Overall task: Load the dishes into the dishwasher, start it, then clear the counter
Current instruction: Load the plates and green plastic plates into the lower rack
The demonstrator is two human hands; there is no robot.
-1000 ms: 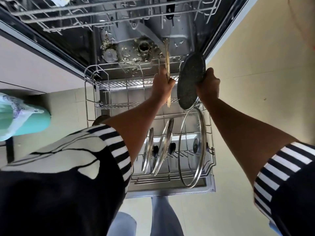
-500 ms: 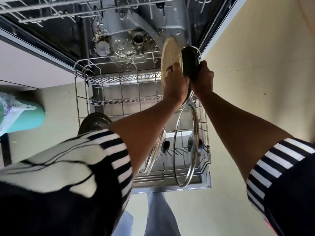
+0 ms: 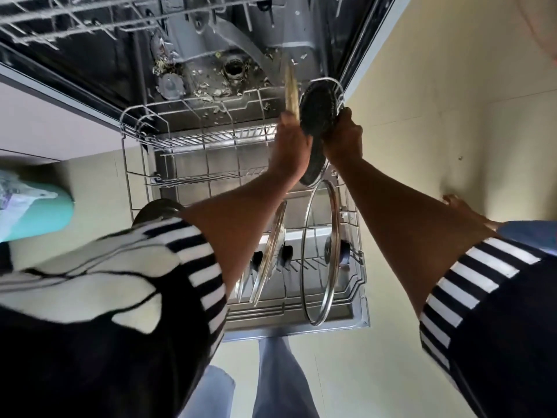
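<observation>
A dark speckled disc (image 3: 316,116) stands upright at the far right corner of the pulled-out lower rack (image 3: 196,137), its upper edge against the rack's wire rim and its lower edge down near the top of a large glass lid (image 3: 319,257). The right hand (image 3: 343,143) grips the disc from the right, fingers curled round its edge. Just to the left, almost touching the disc, a thin tan piece (image 3: 291,92) shows edge-on and upright; the left hand (image 3: 291,149) holds its lower end in a closed grip. The large glass lid stands on edge along the rack's right side, and smaller glass lids (image 3: 271,245) lean on edge just beside it, partly hidden by the left forearm. A dark round item (image 3: 156,206) peeks out at the rack's left edge above the striped sleeve (image 3: 193,260); what it is cannot be told. The rack rests over the open dishwasher door (image 3: 271,327). Beyond it, the dishwasher tub (image 3: 211,55) has food scraps scattered over its bottom, and the upper rack (image 3: 75,22) sits above. A teal object (image 3: 39,212) lies on the pale floor (image 3: 437,116) to the left.
</observation>
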